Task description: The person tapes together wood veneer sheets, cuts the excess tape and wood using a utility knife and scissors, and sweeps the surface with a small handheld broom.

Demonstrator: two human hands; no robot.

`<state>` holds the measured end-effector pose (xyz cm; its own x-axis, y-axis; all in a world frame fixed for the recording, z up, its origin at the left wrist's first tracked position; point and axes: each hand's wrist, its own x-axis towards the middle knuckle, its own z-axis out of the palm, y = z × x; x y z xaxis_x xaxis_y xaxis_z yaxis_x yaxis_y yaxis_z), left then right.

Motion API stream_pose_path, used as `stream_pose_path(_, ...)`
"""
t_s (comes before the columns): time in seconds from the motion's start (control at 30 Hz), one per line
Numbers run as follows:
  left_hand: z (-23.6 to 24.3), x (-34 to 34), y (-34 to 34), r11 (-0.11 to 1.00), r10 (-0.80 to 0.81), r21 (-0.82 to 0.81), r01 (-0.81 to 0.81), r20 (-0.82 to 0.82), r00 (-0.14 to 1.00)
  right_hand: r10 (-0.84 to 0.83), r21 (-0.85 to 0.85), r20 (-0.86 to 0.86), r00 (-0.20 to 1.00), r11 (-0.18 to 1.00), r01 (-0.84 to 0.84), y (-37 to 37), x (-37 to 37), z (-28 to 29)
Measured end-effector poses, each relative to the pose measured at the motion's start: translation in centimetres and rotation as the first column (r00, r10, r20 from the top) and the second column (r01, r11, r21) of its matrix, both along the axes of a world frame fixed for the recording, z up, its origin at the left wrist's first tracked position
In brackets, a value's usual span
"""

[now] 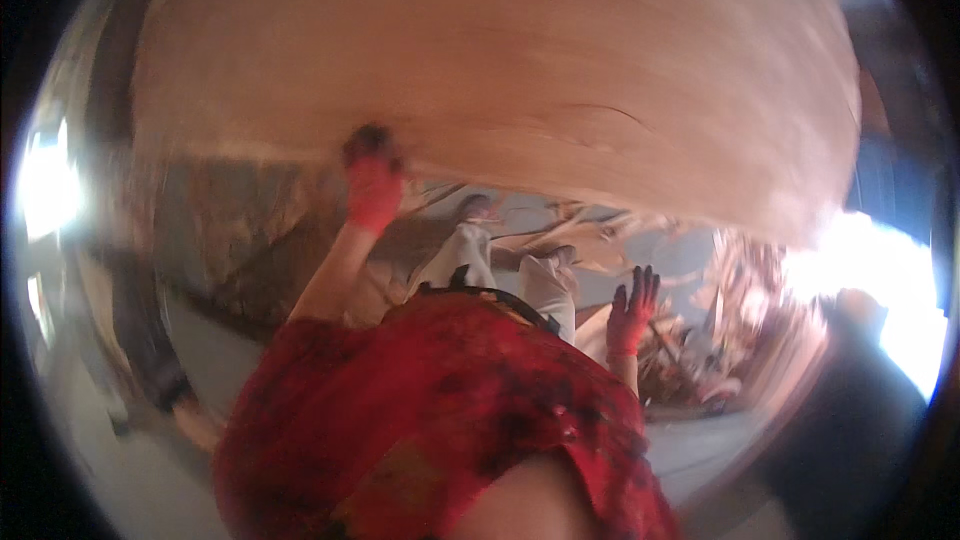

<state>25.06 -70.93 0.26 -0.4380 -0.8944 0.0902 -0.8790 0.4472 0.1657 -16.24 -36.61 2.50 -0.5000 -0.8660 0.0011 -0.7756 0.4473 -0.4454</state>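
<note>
A large brownish wood sheet (500, 60), probably veneer, spreads across the far part of the view, with a short dark crack near its front edge. My left hand (374, 180), in a red glove with dark fingers, overlaps the sheet's near edge. Motion smears its fingers, so I cannot tell whether it grips the edge or just touches it. Lower and to the right, my right hand (630, 315) wears a matching glove. Its fingers are stretched apart, holding nothing, below the sheet's edge and near a scrap pile.
Torn wood scraps (690, 340) heap up at the right, and more broken pieces (590, 240) lie on the grey floor around my feet. A dark-clothed person (850, 420) is at the right edge. Another person's dark-clothed leg (145, 330) shows at the left.
</note>
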Motion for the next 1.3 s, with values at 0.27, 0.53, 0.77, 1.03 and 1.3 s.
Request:
stream_pose_path(0.27,4.5,-5.1,-2.6,0.932,0.159,-0.363,-0.008,0.389,0.907,-0.685,-0.063,0.199,0.701,0.705,0.707,14.7,-7.4,-6.5)
stream_pose_path(0.53,5.3,-35.4,-2.6,0.876,-0.196,-0.384,0.291,0.268,0.943,-0.712,0.099,0.702,0.022,0.128,0.987,22.5,-25.1,-10.6)
stream_pose_path(0.77,6.9,-62.7,7.3,0.731,-0.609,-0.283,0.621,0.140,0.781,-0.473,0.168,0.849,-0.236,-0.182,0.969,33.0,-36.2,-10.4)
stream_pose_path(1.03,3.3,-97.9,14.3,0.556,-0.831,-0.227,0.799,-0.140,0.539,-0.076,0.171,0.968,-0.239,-0.497,0.851,39.2,-50.8,-10.7)
stream_pose_path(1.3,2.7,-121.1,27.5,0.279,-0.859,0.111,0.954,-0.414,0.300,0.310,0.234,0.949,0.052,-0.808,0.540,48.7,-69.0,-11.6)
